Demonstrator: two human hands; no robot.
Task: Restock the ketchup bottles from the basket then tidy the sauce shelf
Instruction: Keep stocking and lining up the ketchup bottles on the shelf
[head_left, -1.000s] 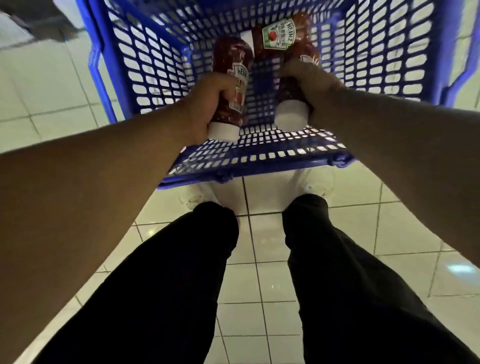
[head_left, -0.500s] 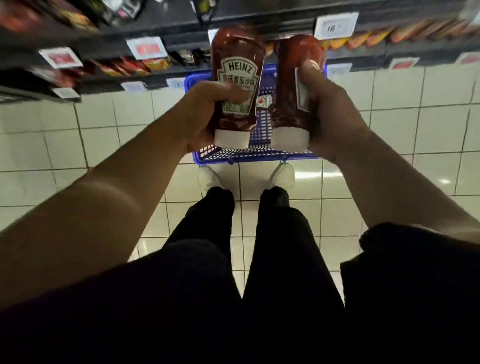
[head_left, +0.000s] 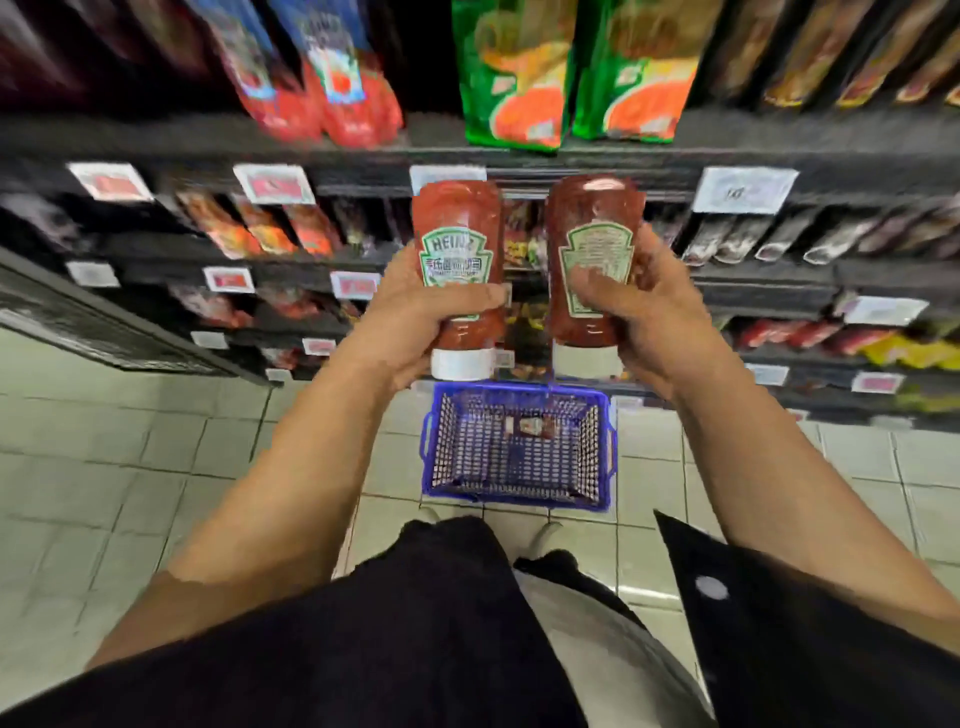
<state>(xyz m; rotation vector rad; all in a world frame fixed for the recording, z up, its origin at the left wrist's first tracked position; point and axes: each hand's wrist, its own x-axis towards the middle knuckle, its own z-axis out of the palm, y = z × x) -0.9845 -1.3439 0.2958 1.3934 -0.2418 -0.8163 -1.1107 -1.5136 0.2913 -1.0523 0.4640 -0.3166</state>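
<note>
My left hand grips a Heinz ketchup bottle cap-down, its front label facing me. My right hand grips a second ketchup bottle, also cap-down, with its back label toward me. Both bottles are held side by side at chest height in front of the dark sauce shelves. The blue basket stands on the floor below my hands, with one more ketchup bottle lying inside it.
Red and green sauce pouches fill the top shelf; lower shelves carry rows of packets and price tags. A dark shelf end juts out at the left. White floor tiles surround the basket and my legs.
Both hands lifted a bottle each out of the basket and raised them to shelf height. My view rose from the basket floor to the shelves.
</note>
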